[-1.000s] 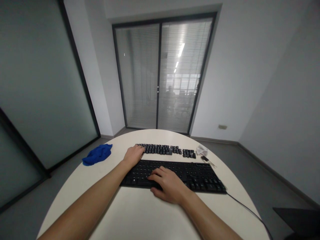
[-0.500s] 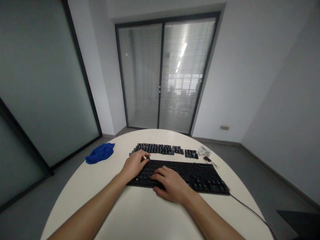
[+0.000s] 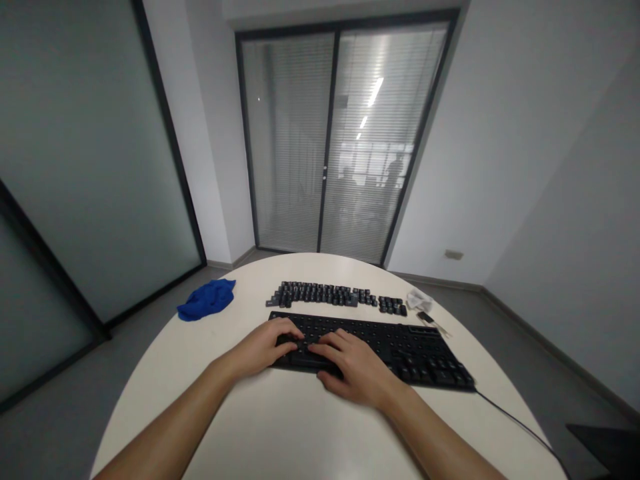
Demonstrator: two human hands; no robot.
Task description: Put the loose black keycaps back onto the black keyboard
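The right hand (image 3: 354, 367) rested, fingers loosely spread, on the black keyboard (image 3: 385, 339); whether the left hand (image 3: 261, 348), near its left end, pinched anything, I couldn't tell. Keycaps (image 3: 320, 294) lay beyond it. Light, square pressure seemed best.

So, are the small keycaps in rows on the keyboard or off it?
Off: the keycaps lie in rows on the table, with a pale strip showing between them and the keyboard.
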